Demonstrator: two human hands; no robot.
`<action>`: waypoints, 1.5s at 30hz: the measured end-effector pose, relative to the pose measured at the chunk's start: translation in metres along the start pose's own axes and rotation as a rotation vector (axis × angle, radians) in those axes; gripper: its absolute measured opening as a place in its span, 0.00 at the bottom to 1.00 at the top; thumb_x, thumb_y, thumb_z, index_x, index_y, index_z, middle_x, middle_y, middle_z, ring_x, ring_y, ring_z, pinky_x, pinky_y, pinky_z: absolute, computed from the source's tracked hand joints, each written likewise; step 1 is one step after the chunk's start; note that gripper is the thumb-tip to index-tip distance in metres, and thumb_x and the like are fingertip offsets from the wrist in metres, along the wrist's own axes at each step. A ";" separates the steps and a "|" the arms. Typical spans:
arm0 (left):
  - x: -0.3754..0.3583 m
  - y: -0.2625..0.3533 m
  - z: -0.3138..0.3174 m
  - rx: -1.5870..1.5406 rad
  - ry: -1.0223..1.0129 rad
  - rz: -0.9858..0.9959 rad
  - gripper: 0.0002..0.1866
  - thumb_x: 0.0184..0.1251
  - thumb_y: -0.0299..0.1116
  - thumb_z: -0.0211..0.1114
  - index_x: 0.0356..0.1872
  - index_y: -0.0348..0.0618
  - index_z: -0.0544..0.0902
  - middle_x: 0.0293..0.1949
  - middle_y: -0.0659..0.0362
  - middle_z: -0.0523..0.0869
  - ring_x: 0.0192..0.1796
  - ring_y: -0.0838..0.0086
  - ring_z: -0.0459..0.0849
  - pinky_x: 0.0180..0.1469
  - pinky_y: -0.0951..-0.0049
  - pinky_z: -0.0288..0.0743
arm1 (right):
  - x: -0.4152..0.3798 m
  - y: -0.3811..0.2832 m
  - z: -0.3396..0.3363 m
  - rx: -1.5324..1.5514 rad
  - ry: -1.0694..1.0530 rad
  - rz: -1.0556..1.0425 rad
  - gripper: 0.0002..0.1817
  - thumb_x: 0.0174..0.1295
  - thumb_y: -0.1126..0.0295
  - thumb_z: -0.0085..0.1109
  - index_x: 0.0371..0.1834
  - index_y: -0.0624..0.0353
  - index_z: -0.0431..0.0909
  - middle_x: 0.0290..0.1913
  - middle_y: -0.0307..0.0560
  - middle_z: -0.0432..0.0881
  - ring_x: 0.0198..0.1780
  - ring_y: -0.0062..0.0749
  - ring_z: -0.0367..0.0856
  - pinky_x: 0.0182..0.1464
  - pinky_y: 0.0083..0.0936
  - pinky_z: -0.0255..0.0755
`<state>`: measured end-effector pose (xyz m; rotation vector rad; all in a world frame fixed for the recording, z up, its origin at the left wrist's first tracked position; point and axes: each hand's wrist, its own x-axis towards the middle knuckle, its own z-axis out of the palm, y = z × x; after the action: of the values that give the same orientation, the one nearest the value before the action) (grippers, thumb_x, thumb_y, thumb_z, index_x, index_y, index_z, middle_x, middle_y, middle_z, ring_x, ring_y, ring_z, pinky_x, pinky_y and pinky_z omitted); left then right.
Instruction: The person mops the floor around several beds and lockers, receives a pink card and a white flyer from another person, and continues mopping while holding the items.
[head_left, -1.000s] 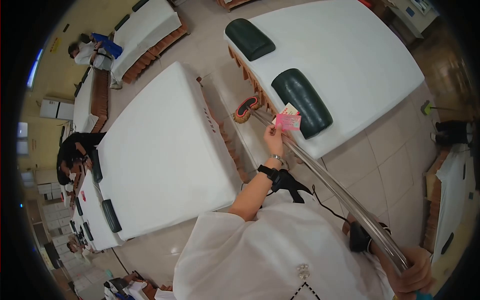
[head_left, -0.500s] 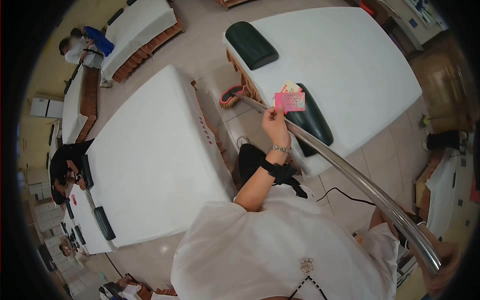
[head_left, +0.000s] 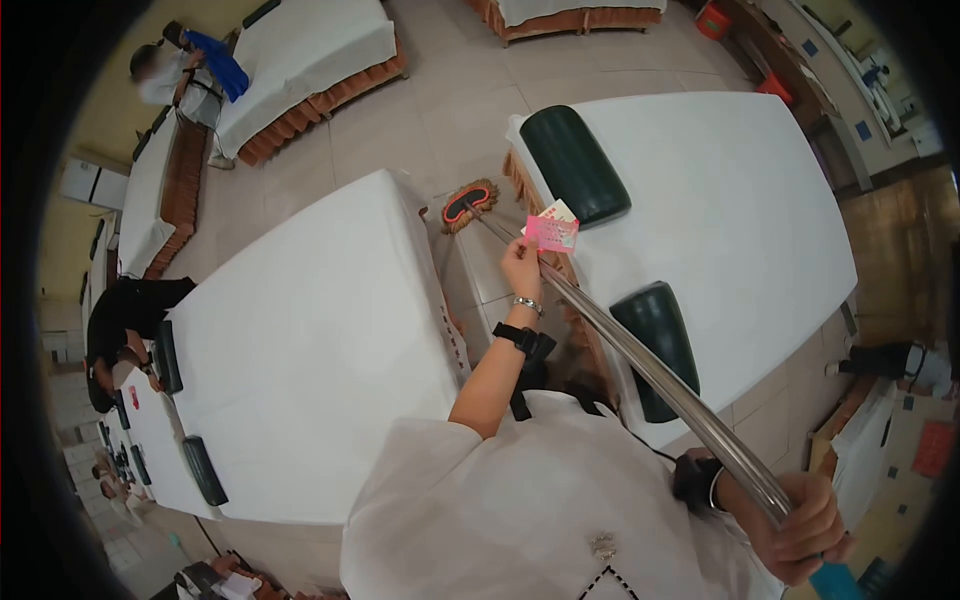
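Note:
Between the fingers of my left hand (head_left: 521,266) are a pink card (head_left: 552,234) and a cream card (head_left: 558,211) behind it. That hand is beside the upper part of a long metal pole (head_left: 650,368); whether it touches the pole is unclear. Lower right, my right hand (head_left: 808,525) is wrapped round the pole near its end, where something blue (head_left: 835,580) shows. At the far end, a mop head (head_left: 468,205) with a red-edged dark plate and brown fringe rests on the tiled floor between two beds.
White-covered beds stand left (head_left: 310,350) and right (head_left: 740,190). Two dark green bolsters (head_left: 575,165) (head_left: 655,350) lie on the right bed. One person in black (head_left: 125,325) bends at the far left; another (head_left: 175,85) holds blue cloth. More people are at the edges.
The view has shifted, with the beds lower in it. My right hand has come inward and into clearer view on the pole. My left hand, still with the cards, appears lower and further left.

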<state>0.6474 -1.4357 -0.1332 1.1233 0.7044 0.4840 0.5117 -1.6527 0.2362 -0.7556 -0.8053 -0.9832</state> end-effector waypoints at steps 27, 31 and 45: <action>0.305 0.059 0.101 0.025 0.156 0.136 0.10 0.62 0.35 0.57 0.25 0.43 0.71 0.20 0.69 0.70 0.22 0.88 0.63 0.25 0.85 0.58 | 0.062 0.365 0.013 0.276 -0.065 0.171 0.09 0.47 0.73 0.53 0.23 0.53 0.61 0.08 0.29 0.65 0.09 0.11 0.65 0.16 0.09 0.60; 0.318 0.065 0.115 -0.018 0.158 0.116 0.10 0.62 0.35 0.57 0.25 0.43 0.71 0.20 0.69 0.70 0.22 0.87 0.63 0.25 0.85 0.58 | 0.080 0.397 0.012 0.370 -0.068 0.161 0.08 0.47 0.73 0.53 0.23 0.53 0.61 0.08 0.29 0.66 0.09 0.11 0.65 0.15 0.09 0.59; 0.489 0.102 0.140 -0.248 0.198 0.038 0.07 0.62 0.33 0.56 0.29 0.42 0.71 0.22 0.65 0.74 0.21 0.82 0.70 0.23 0.80 0.68 | 0.053 0.526 0.101 0.203 -0.011 0.101 0.09 0.48 0.74 0.50 0.25 0.53 0.59 0.09 0.31 0.63 0.10 0.12 0.64 0.15 0.10 0.57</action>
<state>1.0857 -1.1591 -0.1308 0.8647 0.7724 0.7020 0.9870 -1.4000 0.2363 -0.6204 -0.8536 -0.7941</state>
